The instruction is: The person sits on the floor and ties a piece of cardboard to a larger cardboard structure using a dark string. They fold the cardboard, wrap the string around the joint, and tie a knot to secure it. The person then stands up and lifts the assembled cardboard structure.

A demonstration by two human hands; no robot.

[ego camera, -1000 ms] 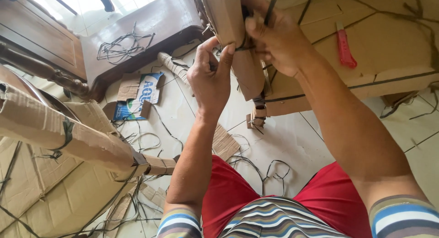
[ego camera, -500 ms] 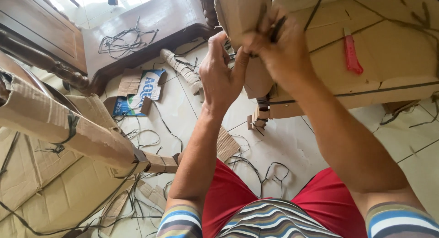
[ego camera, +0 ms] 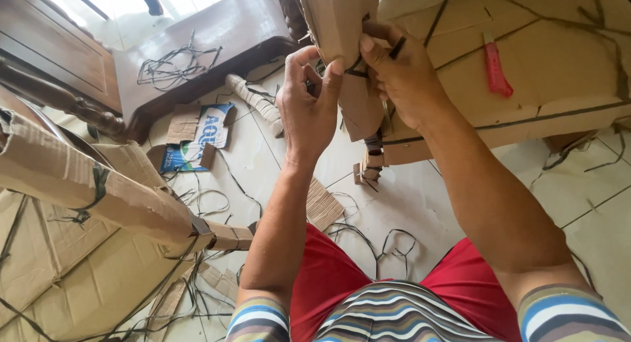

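Note:
A furniture leg wrapped in brown cardboard (ego camera: 338, 26) hangs at the top middle of the head view. Both my hands are raised to it. My left hand (ego camera: 309, 105) pinches the cardboard's lower edge and a dark strap (ego camera: 355, 71) between thumb and fingers. My right hand (ego camera: 401, 79) grips the same wrapped piece from the right, with a dark strap end sticking out between its fingers. Below the hands the wrapping narrows to a strapped cardboard foot (ego camera: 370, 161).
A red utility knife (ego camera: 494, 69) lies on a large strapped cardboard bundle (ego camera: 559, 72) at right. Another cardboard-wrapped leg (ego camera: 98, 184) crosses the left. Dark wooden furniture (ego camera: 197, 59) stands behind, and loose straps (ego camera: 368, 233), a blue-and-white cardboard scrap (ego camera: 197, 138) and offcuts litter the tiled floor (ego camera: 420, 197).
The view has shifted slightly. My hands have closed in together on the lower edge of the wrapped leg, the left thumb now pressing the strap against the cardboard.

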